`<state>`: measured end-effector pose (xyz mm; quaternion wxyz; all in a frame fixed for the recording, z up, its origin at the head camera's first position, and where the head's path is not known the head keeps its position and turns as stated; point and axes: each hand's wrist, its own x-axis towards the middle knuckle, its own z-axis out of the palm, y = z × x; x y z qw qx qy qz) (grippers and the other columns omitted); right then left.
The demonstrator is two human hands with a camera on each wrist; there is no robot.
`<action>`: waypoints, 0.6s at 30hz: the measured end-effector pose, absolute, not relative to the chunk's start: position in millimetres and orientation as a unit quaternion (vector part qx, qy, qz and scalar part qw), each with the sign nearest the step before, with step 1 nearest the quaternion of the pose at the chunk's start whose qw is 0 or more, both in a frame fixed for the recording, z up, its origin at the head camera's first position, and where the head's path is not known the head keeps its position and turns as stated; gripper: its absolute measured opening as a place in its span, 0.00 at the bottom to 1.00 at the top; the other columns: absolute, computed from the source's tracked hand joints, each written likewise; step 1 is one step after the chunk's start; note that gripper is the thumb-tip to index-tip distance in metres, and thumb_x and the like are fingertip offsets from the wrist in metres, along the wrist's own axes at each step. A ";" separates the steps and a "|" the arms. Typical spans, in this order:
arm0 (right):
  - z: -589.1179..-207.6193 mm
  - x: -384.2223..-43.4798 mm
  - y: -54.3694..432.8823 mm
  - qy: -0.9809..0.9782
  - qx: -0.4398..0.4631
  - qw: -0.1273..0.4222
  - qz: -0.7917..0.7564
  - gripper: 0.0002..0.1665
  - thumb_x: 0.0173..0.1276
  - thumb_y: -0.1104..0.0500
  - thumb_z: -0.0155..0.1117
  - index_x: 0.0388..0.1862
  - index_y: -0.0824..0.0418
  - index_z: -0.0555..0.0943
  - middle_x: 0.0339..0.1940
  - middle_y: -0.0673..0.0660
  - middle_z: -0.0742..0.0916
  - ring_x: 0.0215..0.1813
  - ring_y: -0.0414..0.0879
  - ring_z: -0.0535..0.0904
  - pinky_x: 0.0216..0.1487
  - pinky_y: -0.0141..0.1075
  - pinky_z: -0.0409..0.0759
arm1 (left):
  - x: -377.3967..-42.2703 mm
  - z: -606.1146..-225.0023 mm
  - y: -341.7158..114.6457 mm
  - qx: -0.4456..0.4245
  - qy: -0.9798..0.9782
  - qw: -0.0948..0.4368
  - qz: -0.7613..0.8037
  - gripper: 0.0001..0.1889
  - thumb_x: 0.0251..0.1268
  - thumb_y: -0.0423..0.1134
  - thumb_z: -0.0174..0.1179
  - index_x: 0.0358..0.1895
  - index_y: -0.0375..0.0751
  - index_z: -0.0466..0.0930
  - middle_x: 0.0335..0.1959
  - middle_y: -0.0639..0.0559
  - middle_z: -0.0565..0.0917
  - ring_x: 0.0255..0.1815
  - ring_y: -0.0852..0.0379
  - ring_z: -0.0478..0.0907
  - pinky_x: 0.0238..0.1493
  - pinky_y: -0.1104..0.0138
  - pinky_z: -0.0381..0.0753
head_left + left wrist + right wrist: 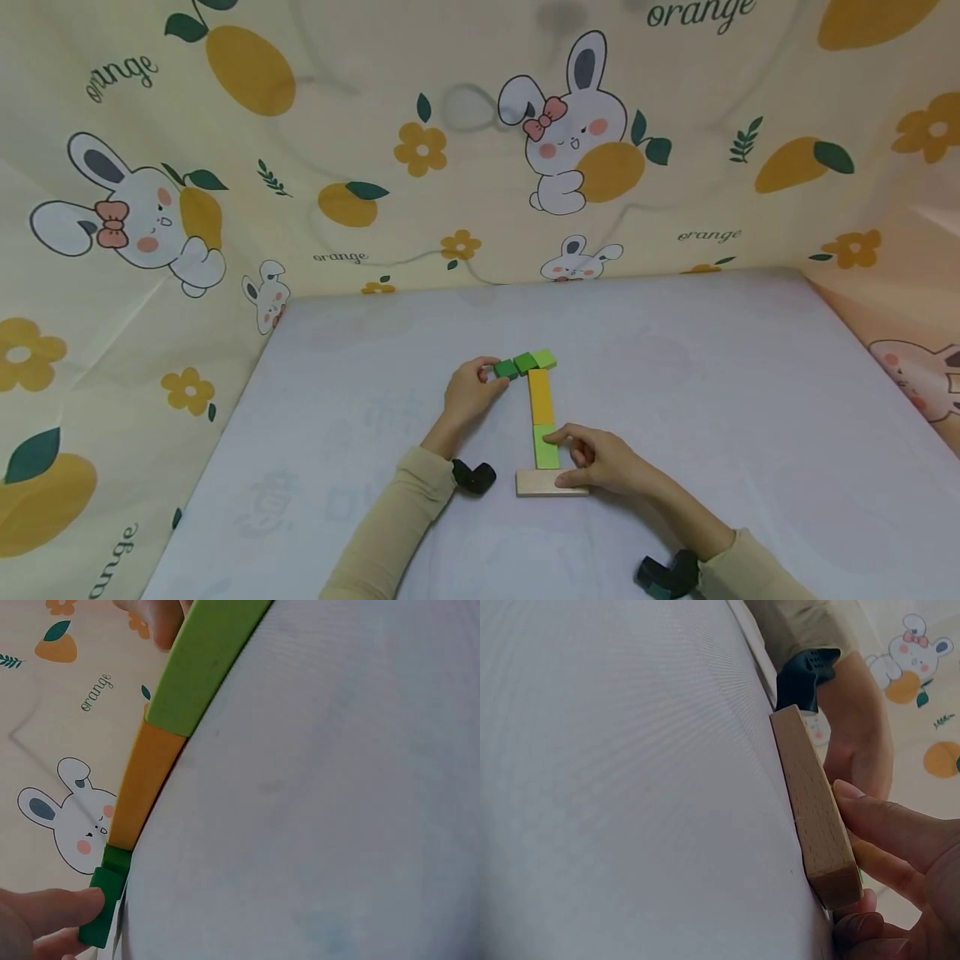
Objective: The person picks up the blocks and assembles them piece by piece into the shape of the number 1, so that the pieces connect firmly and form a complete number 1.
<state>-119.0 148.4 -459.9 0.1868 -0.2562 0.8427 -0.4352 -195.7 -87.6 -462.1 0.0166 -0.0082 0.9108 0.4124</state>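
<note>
My left hand [471,390] pinches a dark green block [506,369] between thumb and finger, at the left end of a short slanted row. Beside it lie a mid-green block [524,362] and a small light green block [545,358]. Below this row runs a yellow block [540,398], then a longer light green block [543,457], then a plain wooden block [532,483] lying crosswise. With my right hand [606,462], the thumb rests on the wooden block and the index fingertip touches the longer light green block. The right wrist view shows the other fingers by the wooden block's end.
A white cloth [712,400] covers the table. Behind it hangs a curtain [480,183] printed with rabbits and oranges. Black devices sit at the left wrist [474,477] and right wrist [670,575].
</note>
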 end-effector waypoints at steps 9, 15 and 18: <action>-461.6 -118.6 147.2 0.839 -0.263 0.178 -0.441 0.31 0.52 0.53 0.76 0.55 0.62 0.79 0.21 0.47 0.70 0.25 0.30 0.62 0.27 0.25 0.62 | -195.9 -464.0 -83.6 -0.021 0.928 0.018 0.372 0.20 0.58 0.44 0.66 0.54 0.46 0.81 0.27 0.55 0.69 0.25 0.60 0.62 0.25 0.71 0.57; -462.7 -116.4 148.1 0.838 -0.261 0.180 -0.443 0.31 0.52 0.54 0.76 0.54 0.63 0.79 0.21 0.47 0.70 0.24 0.30 0.62 0.27 0.25 0.63 | -194.0 -465.8 -80.2 -0.022 0.931 0.019 0.365 0.20 0.58 0.44 0.66 0.55 0.46 0.81 0.26 0.55 0.69 0.24 0.60 0.62 0.24 0.71 0.58; -462.7 -115.8 149.4 0.839 -0.265 0.177 -0.441 0.30 0.53 0.54 0.75 0.54 0.63 0.78 0.21 0.48 0.70 0.24 0.30 0.62 0.27 0.25 0.63 | -193.3 -465.9 -78.5 -0.023 0.929 0.020 0.369 0.20 0.58 0.44 0.66 0.55 0.46 0.81 0.26 0.55 0.69 0.24 0.60 0.62 0.24 0.71 0.57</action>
